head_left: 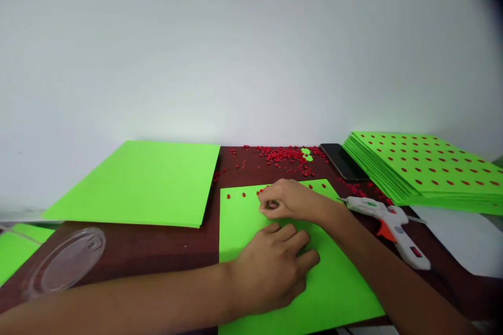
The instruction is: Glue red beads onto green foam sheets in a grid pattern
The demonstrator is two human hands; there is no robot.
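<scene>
A bright green sheet [251, 241] lies on the table in front of me, with small red drop-shaped pieces [243, 195] in a row along its far edge. At that row my right hand [291, 200] is closed in a pinch, its fingertips at a small red piece. Nearer to me, my left hand [275, 267] is over the middle of the sheet with fingers curled in. What its fingers hold, if anything, is hidden. To the right of the sheet lies a white glue gun [396, 227] with an orange trigger, its nozzle towards the sheet.
Loose red pieces [281, 155] are scattered at the back of the table [188, 243], near a black phone [343, 161]. A plain green stack [137, 183] lies left, behind a clear plastic lid [70, 261]. Red-dotted green sheets [396, 186] are piled right, beside white paper [463, 238].
</scene>
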